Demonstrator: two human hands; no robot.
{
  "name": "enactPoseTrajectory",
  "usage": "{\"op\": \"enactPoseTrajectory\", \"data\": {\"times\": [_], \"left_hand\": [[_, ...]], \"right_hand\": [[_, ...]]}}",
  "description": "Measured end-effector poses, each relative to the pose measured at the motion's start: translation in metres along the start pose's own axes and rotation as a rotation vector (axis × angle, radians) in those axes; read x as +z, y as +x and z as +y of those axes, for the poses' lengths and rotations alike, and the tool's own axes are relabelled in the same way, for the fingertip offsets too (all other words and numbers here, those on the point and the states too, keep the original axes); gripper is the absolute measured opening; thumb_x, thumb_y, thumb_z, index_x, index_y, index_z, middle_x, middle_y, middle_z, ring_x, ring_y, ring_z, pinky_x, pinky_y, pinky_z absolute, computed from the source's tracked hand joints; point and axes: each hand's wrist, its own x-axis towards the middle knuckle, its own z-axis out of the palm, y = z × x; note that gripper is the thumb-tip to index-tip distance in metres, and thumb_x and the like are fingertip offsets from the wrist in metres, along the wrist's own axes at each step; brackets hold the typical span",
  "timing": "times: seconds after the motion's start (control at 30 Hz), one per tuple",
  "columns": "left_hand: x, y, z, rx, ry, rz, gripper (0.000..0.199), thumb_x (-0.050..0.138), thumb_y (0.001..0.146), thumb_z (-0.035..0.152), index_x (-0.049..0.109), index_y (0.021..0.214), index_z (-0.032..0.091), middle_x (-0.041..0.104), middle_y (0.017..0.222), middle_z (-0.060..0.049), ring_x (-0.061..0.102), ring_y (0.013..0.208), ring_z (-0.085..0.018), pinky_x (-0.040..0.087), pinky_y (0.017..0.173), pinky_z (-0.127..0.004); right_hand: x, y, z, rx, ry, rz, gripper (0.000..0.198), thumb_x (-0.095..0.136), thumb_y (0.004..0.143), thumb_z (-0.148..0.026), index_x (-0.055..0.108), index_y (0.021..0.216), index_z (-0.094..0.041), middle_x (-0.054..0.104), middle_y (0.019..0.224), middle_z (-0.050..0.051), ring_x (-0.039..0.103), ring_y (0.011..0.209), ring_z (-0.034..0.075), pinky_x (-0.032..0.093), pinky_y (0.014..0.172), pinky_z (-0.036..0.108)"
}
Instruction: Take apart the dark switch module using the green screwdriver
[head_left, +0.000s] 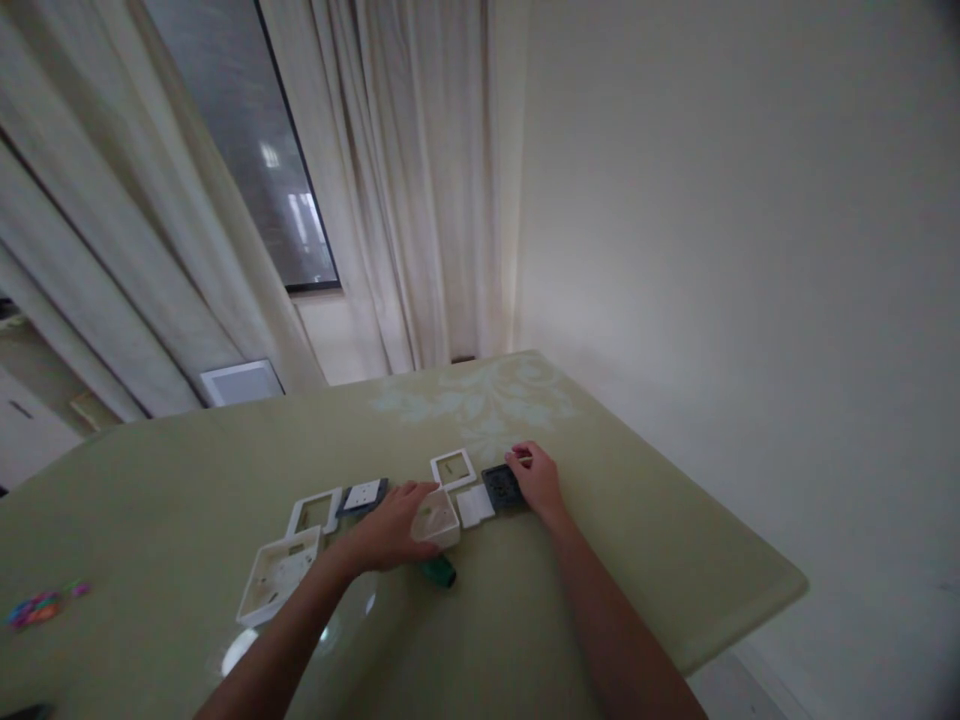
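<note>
A small white square wall box (441, 517) with an open top sits near the table's middle, and my left hand (390, 527) grips its left side between thumb and fingers. Under that hand a green handle (439, 571), perhaps a screwdriver's, sticks out. My right hand (536, 475) is closed in a pinch at the right edge of a dark square plate (502, 486); what is between the fingertips is too small to make out. Between the hands lies a white rectangular piece (475, 506). Behind it rests a white square frame (453, 468).
Left of my hands are a larger white box (279, 576), another white frame (313, 513) and a dark plate with a white socket face (362, 496). Small colourful pieces (37, 608) lie far left. The green-covered table (600, 600) meets a wall at right; curtains (390, 180) hang behind.
</note>
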Motion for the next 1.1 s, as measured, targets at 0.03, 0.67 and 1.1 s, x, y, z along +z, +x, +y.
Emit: {"op": "enactPoseTrajectory", "data": {"times": [0.03,0.67,1.1], "left_hand": [[-0.002,-0.002,-0.001,0.012,-0.008,-0.023,0.093,0.083,0.071,0.038,0.055,0.157,0.018,0.067,0.150,-0.017,0.063,0.139,-0.038,0.047,0.122,-0.047],[0.023,0.005,-0.034,0.057,-0.153,0.149,0.060,0.079,0.100,0.043,0.060,0.153,0.021,0.053,0.164,-0.016,0.051,0.150,-0.040,0.040,0.124,-0.067],[0.055,-0.015,-0.039,-0.053,-0.223,0.331,0.046,0.075,0.105,0.037,0.063,0.147,0.020,0.061,0.154,-0.014,0.064,0.135,-0.035,0.055,0.113,-0.060]], "right_hand": [[0.001,-0.001,0.000,-0.005,0.010,0.003,0.027,0.071,0.107,-0.039,0.071,0.123,-0.017,0.074,0.118,0.007,0.074,0.097,0.021,0.066,0.087,0.040],[-0.009,-0.017,-0.008,-0.025,0.114,0.277,0.032,0.072,0.107,-0.039,0.069,0.130,-0.017,0.072,0.127,0.009,0.074,0.107,0.024,0.065,0.092,0.044],[-0.029,-0.088,-0.012,-0.090,0.193,0.333,0.029,0.071,0.107,-0.039,0.070,0.125,-0.016,0.073,0.119,0.008,0.074,0.098,0.021,0.065,0.086,0.040]]}}
